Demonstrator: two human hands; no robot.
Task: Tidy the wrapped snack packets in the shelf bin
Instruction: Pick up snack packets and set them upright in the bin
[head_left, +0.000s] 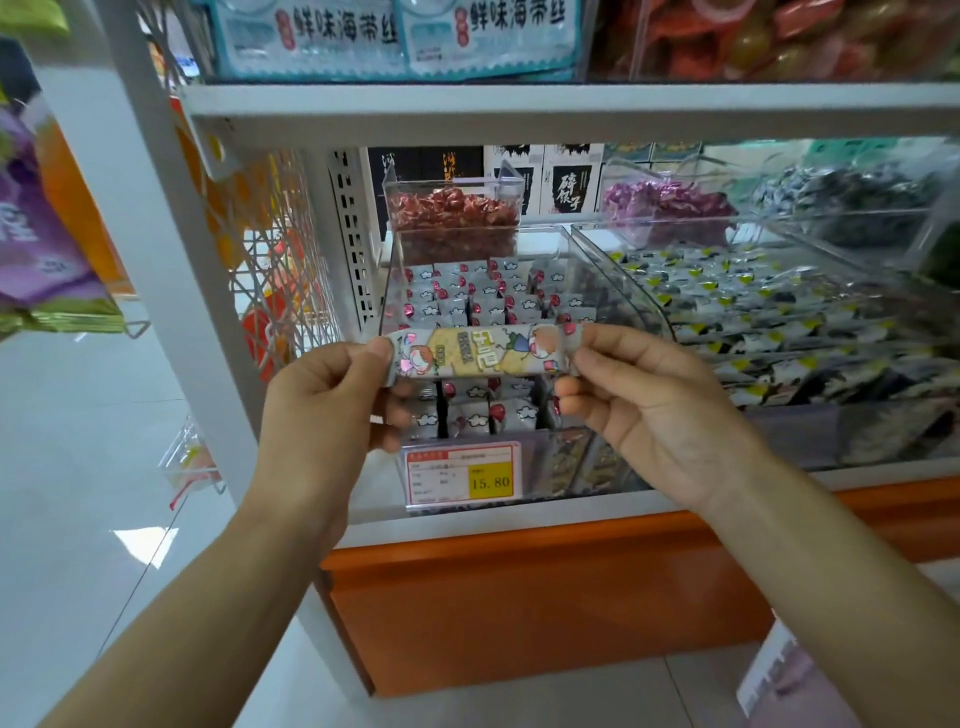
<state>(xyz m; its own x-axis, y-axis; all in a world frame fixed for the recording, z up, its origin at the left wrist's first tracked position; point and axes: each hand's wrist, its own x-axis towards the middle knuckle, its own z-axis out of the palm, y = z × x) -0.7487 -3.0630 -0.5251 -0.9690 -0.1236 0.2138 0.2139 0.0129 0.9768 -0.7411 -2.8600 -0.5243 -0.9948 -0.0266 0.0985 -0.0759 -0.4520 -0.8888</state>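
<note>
left hand (332, 410): yours, down at the near left. Thumb on top and fingers curled underneath, pinching the left end of the snack packet (480, 351).
right hand (649, 415): same deal on the other side, with thumb and fingers clamped on the packet's right end.
snack packet: long and flat, stretched level between your two hands. The printed face is toward you, with cartoon kids and a yellow patch. It's up in the air, right in front of the shelf bin (631, 304) and not inside it.
orange base (519, 597): glossy panel under the shelf, below your wrists.
price tag (462, 473): red-framed card on the bin's front. The yellow box reads 15.80, and it sits just under the packet you're holding.
shelf bin: clear plastic with a sloping right wall, on the white shelf behind the packet.
packets in the bin (483, 301): loads of matching grey-white ones with cloud and red balloon prints, mostly standing in rows with dark gaps between them.
neighbour bin (753, 322): just to the right, full of black, white and yellow wrapped bits.
red candy tub (452, 218): small clear box behind the shelf bin and raised above it.
purple candy tub (670, 200): further right, at the same depth.
top shelf packs (311, 36): pale blue bags with big Chinese lettering, way up at the back.
</note>
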